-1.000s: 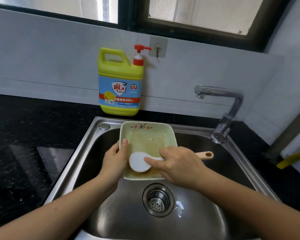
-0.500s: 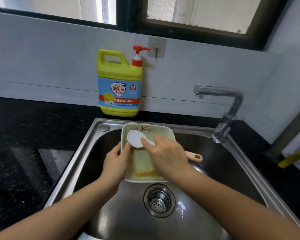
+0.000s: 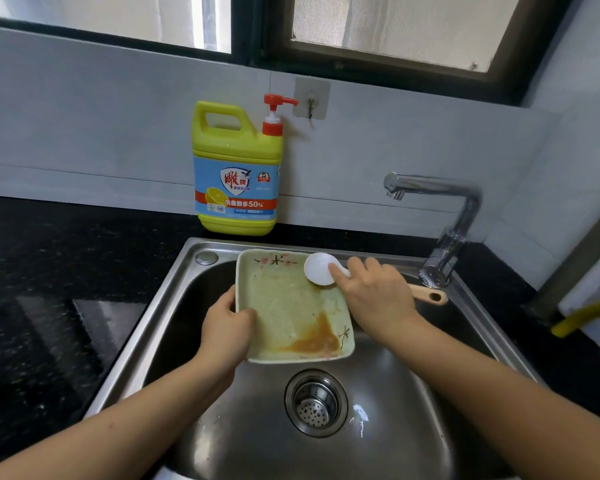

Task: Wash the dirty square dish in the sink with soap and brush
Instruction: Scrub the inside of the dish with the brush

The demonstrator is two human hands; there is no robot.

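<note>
A pale green square dish (image 3: 284,306) with a flower pattern is held tilted over the steel sink (image 3: 378,427). Brown residue pools in its near right corner. My left hand (image 3: 227,329) grips the dish's left edge, thumb on the inside. My right hand (image 3: 374,292) holds a brush (image 3: 321,268) with a round white head and a wooden handle. The brush head presses on the dish's far right corner. The handle's end sticks out to the right of my hand.
A yellow dish soap bottle (image 3: 238,168) with a red pump stands on the black counter (image 3: 49,289) behind the sink. A chrome tap (image 3: 444,230) rises at the sink's right rear. The drain strainer (image 3: 316,403) sits below the dish. A yellow hose (image 3: 582,317) lies far right.
The brush head went from the dish's near middle to its far left corner, then across to the far right corner. My left hand slid down the left edge.
</note>
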